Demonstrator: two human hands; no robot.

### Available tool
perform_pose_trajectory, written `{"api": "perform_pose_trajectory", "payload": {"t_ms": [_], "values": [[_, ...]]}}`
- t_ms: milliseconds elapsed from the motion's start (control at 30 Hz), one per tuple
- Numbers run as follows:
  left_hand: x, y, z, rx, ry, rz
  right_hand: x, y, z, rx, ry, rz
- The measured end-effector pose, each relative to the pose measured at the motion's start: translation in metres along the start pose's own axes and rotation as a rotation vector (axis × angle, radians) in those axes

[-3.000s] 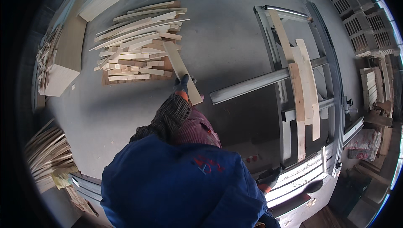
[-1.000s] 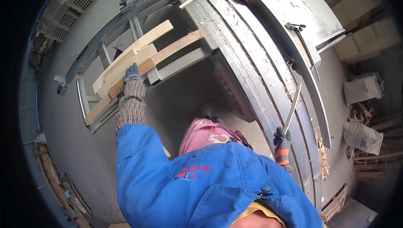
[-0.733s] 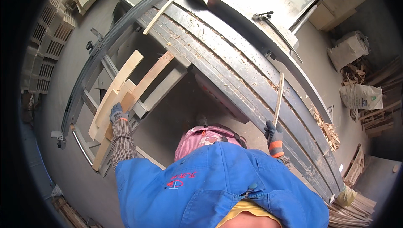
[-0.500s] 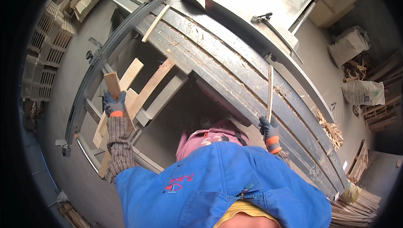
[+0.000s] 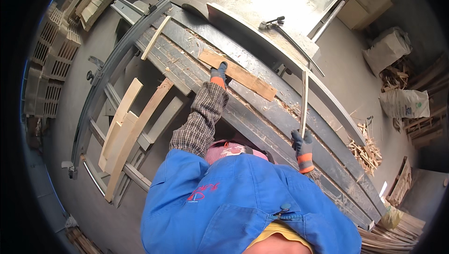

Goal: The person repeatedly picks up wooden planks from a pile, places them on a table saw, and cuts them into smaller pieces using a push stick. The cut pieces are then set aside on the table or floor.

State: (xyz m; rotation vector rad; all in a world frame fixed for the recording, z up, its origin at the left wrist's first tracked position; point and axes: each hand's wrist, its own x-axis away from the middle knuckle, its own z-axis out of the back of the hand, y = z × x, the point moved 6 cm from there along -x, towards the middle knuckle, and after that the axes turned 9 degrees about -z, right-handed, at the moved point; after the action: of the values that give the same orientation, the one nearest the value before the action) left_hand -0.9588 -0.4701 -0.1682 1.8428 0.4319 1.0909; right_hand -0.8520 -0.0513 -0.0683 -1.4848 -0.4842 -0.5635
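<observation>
My left hand (image 5: 219, 72), in a dark glove with an orange cuff, is closed on a wooden board (image 5: 245, 79). The board lies slantwise over the metal saw table (image 5: 276, 118), below the long fence (image 5: 252, 32). At the right, my right hand (image 5: 302, 144), gloved alike, is closed round the lower end of a thin wooden stick (image 5: 304, 102). That stick points away from me, its far end near the fence. Both sets of fingers are partly hidden by the gloves and the wood.
Several boards (image 5: 122, 135) rest on the side frame (image 5: 140, 177) at the left. A thin strip (image 5: 155, 37) lies across the table's far left. Sawdust and chips litter the table grooves. Offcuts (image 5: 364, 151) are heaped beyond its right edge, near white sacks (image 5: 404, 103).
My left hand has moved right from the side frame onto the saw table, bringing a board with it. My right hand still holds the stick in nearly the same place.
</observation>
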Motion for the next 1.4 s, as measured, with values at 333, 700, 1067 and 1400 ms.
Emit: {"api": "perform_pose_trajectory", "payload": {"t_ms": [333,700,1067,1400], "values": [[-0.068,-0.016,-0.141,-0.825,-0.076,-0.252,-0.036,0.002,0.081,0.147,0.097,-0.123],[0.051,-0.052,-0.175,-1.552,-0.215,-0.783,-0.106,-0.011,0.075,0.443,-0.072,-0.132],[0.031,-0.043,-0.179,-1.693,-0.145,-0.740,-0.114,-0.034,0.051,0.288,-0.321,-0.257],[-0.006,-0.003,-0.173,-1.692,-0.064,-0.662,-0.142,-0.037,0.005,0.296,-0.365,-0.214]]}}
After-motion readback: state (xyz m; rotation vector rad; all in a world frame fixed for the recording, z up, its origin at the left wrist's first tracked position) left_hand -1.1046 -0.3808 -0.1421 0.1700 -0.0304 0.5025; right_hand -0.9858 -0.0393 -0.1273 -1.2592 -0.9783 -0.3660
